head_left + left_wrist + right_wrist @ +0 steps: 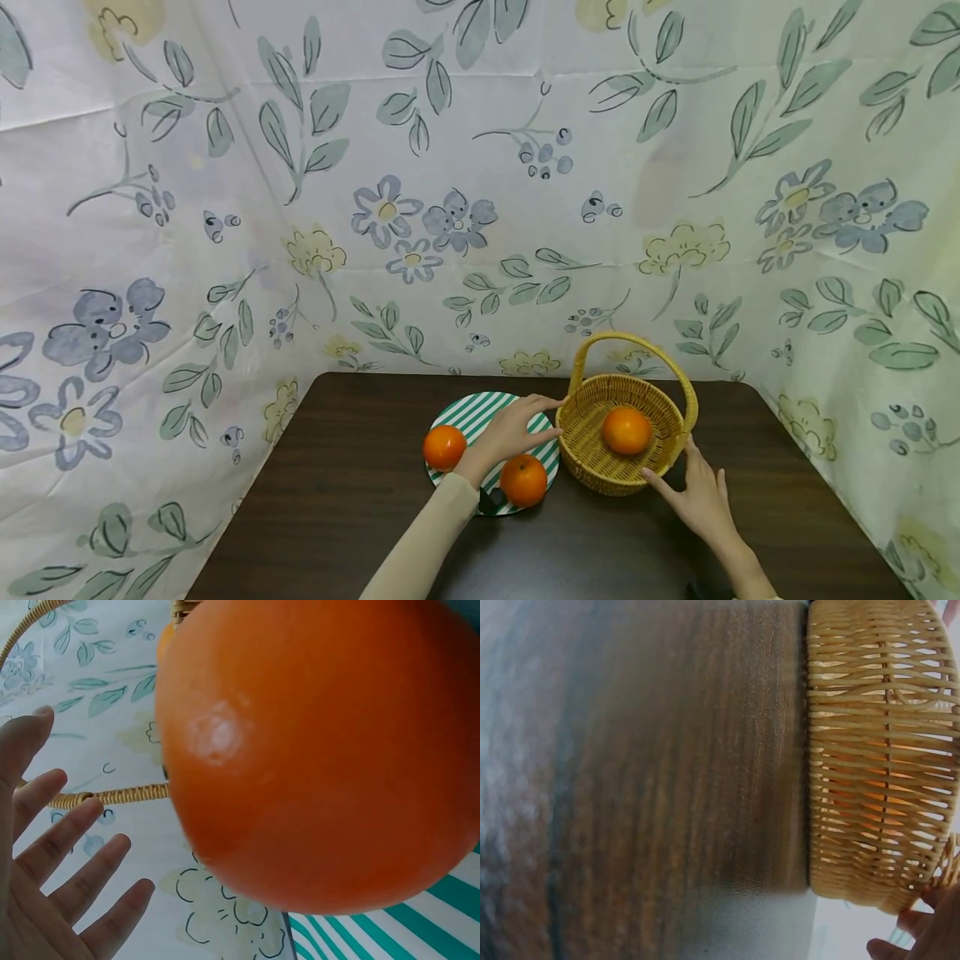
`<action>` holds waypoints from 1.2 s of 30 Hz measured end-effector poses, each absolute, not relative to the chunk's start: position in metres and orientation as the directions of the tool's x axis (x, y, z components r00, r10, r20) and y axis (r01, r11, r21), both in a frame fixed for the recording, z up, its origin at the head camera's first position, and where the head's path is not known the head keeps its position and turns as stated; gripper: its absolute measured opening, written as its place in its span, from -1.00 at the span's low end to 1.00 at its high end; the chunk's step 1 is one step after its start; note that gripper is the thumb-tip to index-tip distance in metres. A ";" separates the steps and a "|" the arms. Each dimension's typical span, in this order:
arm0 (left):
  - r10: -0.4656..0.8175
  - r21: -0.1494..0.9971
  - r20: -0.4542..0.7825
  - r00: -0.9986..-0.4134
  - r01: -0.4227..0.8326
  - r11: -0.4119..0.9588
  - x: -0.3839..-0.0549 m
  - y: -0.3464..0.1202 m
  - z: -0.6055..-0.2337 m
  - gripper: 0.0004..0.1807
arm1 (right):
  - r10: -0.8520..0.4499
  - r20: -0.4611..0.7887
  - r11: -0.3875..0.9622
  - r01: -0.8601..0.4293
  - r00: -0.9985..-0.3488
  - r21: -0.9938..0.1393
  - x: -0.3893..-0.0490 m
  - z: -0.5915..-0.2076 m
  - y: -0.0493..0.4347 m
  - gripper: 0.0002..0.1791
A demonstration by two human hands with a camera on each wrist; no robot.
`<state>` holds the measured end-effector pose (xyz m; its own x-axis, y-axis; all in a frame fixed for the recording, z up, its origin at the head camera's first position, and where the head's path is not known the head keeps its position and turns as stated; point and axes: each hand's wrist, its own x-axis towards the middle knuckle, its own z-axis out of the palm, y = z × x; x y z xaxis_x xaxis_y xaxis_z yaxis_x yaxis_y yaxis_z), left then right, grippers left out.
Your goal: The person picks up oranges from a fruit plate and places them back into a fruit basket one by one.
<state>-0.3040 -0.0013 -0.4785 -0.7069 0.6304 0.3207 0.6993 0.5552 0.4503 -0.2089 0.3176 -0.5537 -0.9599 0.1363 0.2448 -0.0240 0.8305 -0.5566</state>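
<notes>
A yellow wicker basket [592,479] with a tall arched handle stands on the table, with one orange [627,430] inside. My left hand [517,425] reaches over a round green-and-white striped plate [480,406], its fingertips right at the basket's left rim. In the left wrist view the fingers of that hand [75,877] are spread and hold nothing. On the plate lie two oranges [445,447], one on either side of the left wrist. My right hand [701,496] is at the basket's right side, thumb by the front rim and fingertips touching the weave near the handle's base.
The dark wooden table [337,483] runs beneath everything. Behind it and along both sides hangs a white cloth [465,317] printed with leaves and flowers. In the left wrist view a close orange [315,750] covers much of the plate and basket.
</notes>
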 end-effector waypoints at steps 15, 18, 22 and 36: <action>0.599 0.457 0.319 -0.734 0.673 0.581 -0.296 -0.005 -0.487 -0.34 | 0.135 0.243 0.830 -0.025 -0.960 -0.557 -0.209 -0.553 0.318 0.17; 0.594 0.473 0.312 -0.741 0.664 0.580 -0.292 -0.006 -0.487 -0.36 | 0.135 0.244 0.831 -0.025 -0.960 -0.556 -0.209 -0.553 0.318 0.17; 0.589 0.481 0.323 -0.741 0.664 0.572 -0.288 -0.006 -0.488 -0.39 | 0.135 0.241 0.831 -0.023 -0.961 -0.556 -0.209 -0.553 0.318 0.17; 0.551 0.514 0.330 -0.766 0.636 0.576 -0.281 -0.010 -0.503 -0.32 | 0.134 0.223 0.830 -0.013 -0.966 -0.558 -0.209 -0.553 0.317 0.16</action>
